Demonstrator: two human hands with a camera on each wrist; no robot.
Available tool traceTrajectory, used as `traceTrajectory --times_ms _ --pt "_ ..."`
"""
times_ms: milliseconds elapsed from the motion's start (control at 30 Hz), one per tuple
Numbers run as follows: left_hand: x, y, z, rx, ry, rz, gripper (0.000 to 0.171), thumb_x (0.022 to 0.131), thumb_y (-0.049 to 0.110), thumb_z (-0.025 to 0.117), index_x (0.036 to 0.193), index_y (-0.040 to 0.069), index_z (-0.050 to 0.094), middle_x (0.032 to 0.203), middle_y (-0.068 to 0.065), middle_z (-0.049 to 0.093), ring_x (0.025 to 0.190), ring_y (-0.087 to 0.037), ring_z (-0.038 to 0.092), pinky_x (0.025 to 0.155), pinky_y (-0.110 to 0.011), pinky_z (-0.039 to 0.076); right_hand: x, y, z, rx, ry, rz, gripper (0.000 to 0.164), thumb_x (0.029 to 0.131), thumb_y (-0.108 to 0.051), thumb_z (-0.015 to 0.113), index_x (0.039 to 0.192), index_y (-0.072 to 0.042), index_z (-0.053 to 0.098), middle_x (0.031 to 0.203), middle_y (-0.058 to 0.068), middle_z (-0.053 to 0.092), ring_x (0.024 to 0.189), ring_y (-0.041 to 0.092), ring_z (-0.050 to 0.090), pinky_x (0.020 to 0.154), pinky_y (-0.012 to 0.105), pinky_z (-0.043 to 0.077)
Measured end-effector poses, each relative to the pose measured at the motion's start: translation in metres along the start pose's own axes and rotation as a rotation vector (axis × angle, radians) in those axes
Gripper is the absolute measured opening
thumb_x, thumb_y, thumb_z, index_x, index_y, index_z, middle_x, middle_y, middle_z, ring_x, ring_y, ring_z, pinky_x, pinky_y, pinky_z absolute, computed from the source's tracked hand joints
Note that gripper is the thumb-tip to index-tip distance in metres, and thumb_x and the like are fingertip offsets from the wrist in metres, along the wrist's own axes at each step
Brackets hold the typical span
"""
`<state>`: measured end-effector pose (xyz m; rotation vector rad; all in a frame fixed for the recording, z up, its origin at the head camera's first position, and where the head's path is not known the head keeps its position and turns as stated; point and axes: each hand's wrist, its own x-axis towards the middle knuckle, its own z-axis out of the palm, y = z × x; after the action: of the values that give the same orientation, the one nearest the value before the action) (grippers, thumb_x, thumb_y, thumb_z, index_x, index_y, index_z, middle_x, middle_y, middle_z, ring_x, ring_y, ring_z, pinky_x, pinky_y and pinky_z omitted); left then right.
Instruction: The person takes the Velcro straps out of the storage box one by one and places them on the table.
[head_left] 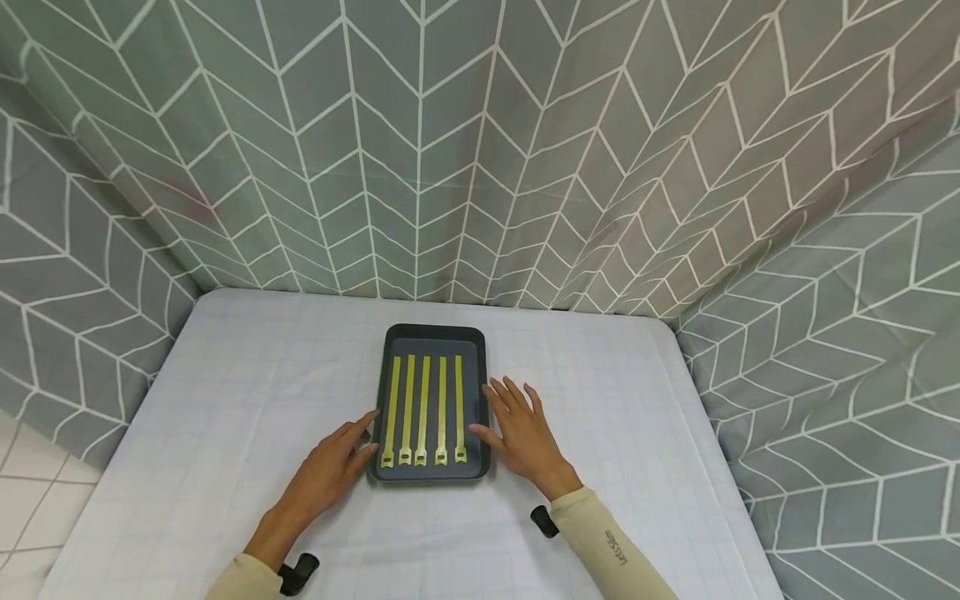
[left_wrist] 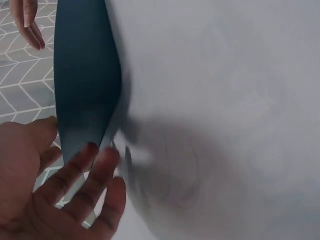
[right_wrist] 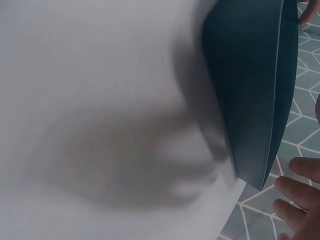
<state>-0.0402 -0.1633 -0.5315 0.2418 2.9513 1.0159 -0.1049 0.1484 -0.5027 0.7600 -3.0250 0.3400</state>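
A dark grey rectangular tray lies on the white-covered table. Several yellow-green straps, each with a slotted end towards me, lie side by side inside it. My left hand is at the tray's near left corner, fingers loosely bent; whether they touch is unclear. In the left wrist view its fingertips overlap the end of the tray wall. On the right side, my right hand has its fingers spread at the rim. The right wrist view shows these fingers beside the tray wall, holding nothing.
A white cloth covers the table. Grey curtains with white chevron lines stand behind and at both sides. Each wrist wears a small black device, such as the left one. Pale floor tiles show at lower left.
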Motion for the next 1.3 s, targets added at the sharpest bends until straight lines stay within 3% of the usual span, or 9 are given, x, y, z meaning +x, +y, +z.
traceTrajectory --times_ms 200,333,533,767,967,1300 --pt "0.001 -0.004 0.001 -0.203 -0.036 0.017 0.059 0.095 0.01 0.069 0.149 0.006 0.045 0.109 -0.006 0.064 0.076 0.001 0.055 0.067 -0.024 0.051 0.005 -0.006 0.002 -0.015 -0.005 -0.037 0.069 0.099 -0.056 0.052 0.149 -0.01 0.047 0.155 0.01 0.043 0.149 0.03 0.032 0.121 0.054 0.021" --pt "0.001 -0.007 -0.002 -0.309 -0.079 -0.007 0.065 0.092 0.005 0.071 0.151 0.005 0.042 0.113 -0.009 0.06 0.077 0.001 0.059 0.067 -0.022 0.053 0.011 -0.01 0.002 -0.02 -0.027 -0.082 0.068 0.098 -0.057 0.053 0.147 -0.009 0.049 0.154 0.01 0.044 0.149 0.029 0.032 0.12 0.053 0.022" --pt "0.0 -0.011 -0.005 -0.424 -0.137 0.001 0.074 0.088 0.001 0.074 0.153 0.003 0.038 0.117 -0.014 0.056 0.08 -0.003 0.065 0.07 -0.023 0.056 0.024 -0.016 0.001 -0.007 -0.073 -0.219 0.064 0.098 -0.052 0.058 0.146 -0.01 0.051 0.151 0.008 0.048 0.146 0.027 0.037 0.118 0.048 0.031" --pt "-0.001 -0.014 -0.006 -0.459 -0.145 0.017 0.073 0.088 0.003 0.075 0.151 0.004 0.04 0.116 -0.015 0.057 0.081 -0.005 0.066 0.072 -0.024 0.056 0.045 -0.022 -0.002 -0.027 -0.127 -0.361 0.062 0.097 -0.048 0.062 0.144 -0.009 0.053 0.146 0.008 0.053 0.14 0.026 0.045 0.116 0.045 0.037" --pt "0.0 -0.016 -0.008 -0.472 -0.149 0.016 0.068 0.089 0.007 0.075 0.149 0.004 0.044 0.117 -0.015 0.057 0.081 -0.004 0.065 0.071 -0.024 0.056 0.064 -0.033 -0.004 -0.128 -0.139 -0.49 0.057 0.092 -0.044 0.07 0.137 -0.012 0.059 0.138 0.003 0.059 0.133 0.022 0.052 0.112 0.041 0.042" --pt "0.0 -0.018 -0.007 -0.544 -0.179 -0.021 0.069 0.088 0.004 0.075 0.149 0.005 0.044 0.116 -0.016 0.055 0.083 -0.006 0.066 0.071 -0.024 0.057 0.095 -0.063 -0.001 -0.236 -0.225 -0.632 0.05 0.089 -0.039 0.076 0.133 -0.02 0.063 0.133 -0.003 0.062 0.128 0.015 0.057 0.11 0.035 0.045"
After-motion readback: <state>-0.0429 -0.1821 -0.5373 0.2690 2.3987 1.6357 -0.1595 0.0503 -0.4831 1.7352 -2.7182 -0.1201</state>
